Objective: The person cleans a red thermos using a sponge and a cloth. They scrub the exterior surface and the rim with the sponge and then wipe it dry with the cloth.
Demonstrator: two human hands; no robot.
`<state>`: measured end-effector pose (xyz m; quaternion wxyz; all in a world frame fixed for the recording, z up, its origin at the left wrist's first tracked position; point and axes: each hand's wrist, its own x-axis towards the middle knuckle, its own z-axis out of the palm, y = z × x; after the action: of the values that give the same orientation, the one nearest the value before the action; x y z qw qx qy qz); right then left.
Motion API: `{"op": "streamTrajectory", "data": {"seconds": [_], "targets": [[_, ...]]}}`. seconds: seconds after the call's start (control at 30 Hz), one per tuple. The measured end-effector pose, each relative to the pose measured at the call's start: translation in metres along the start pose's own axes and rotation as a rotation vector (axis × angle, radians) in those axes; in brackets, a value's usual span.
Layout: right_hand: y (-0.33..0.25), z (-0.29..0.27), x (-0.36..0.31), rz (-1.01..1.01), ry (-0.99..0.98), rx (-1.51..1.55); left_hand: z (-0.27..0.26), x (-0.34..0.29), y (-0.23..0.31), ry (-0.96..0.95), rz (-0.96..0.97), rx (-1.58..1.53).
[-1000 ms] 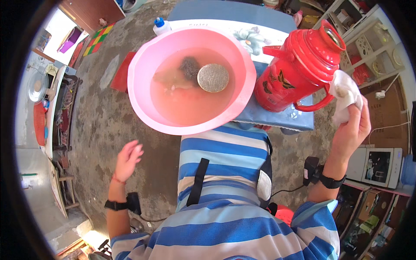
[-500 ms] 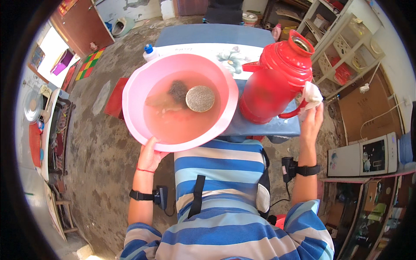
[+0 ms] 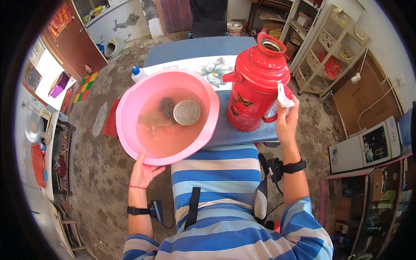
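A big pink plastic basin (image 3: pixel 130 99) rests on a small blue table (image 3: pixel 190 50), hanging over its near edge. It holds murky water, a round metal lid and a dark scrubber. My left hand (image 3: pixel 144 172) grips the basin's near rim from below. To the right stands a red thermos flask (image 3: pixel 255 86) with its top open. My right hand (image 3: pixel 287 117) is closed around the flask's handle with a white cloth (image 3: pixel 284 97) bunched in the fingers.
A white bottle with a blue cap (image 3: pixel 138 73) stands at the table's left edge on a flowered mat (image 3: pixel 212 69). White shelving (image 3: pixel 329 47) stands to the right, a red board (image 3: pixel 112 119) lies on the concrete floor at left, a microwave (image 3: pixel 368 145) sits at right.
My left hand rose from beside my body to the basin's rim. My right hand came down with the cloth from the air onto the flask's handle.
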<state>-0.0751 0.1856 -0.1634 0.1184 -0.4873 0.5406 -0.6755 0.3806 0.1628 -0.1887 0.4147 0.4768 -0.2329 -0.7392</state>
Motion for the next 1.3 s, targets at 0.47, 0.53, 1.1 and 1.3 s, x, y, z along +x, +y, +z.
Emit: {"op": "streamTrajectory", "data": {"seconds": [0.47,0.53,1.1,1.3], "targets": [[-0.058,0.069,-0.037,0.072,0.033,0.142,0.113,-0.044,0.063,0.058,0.893,0.879],[-0.064,0.075,-0.05,0.096,-0.003,0.118,0.153,-0.033,0.073,-0.096,0.935,0.981],[-0.059,0.002,0.031,-0.179,0.336,-0.445,0.329,0.058,0.057,-0.704,0.87,0.758],[-0.055,0.044,0.073,-0.052,0.005,-0.133,0.324,0.067,0.046,-0.598,1.043,0.854]]}}
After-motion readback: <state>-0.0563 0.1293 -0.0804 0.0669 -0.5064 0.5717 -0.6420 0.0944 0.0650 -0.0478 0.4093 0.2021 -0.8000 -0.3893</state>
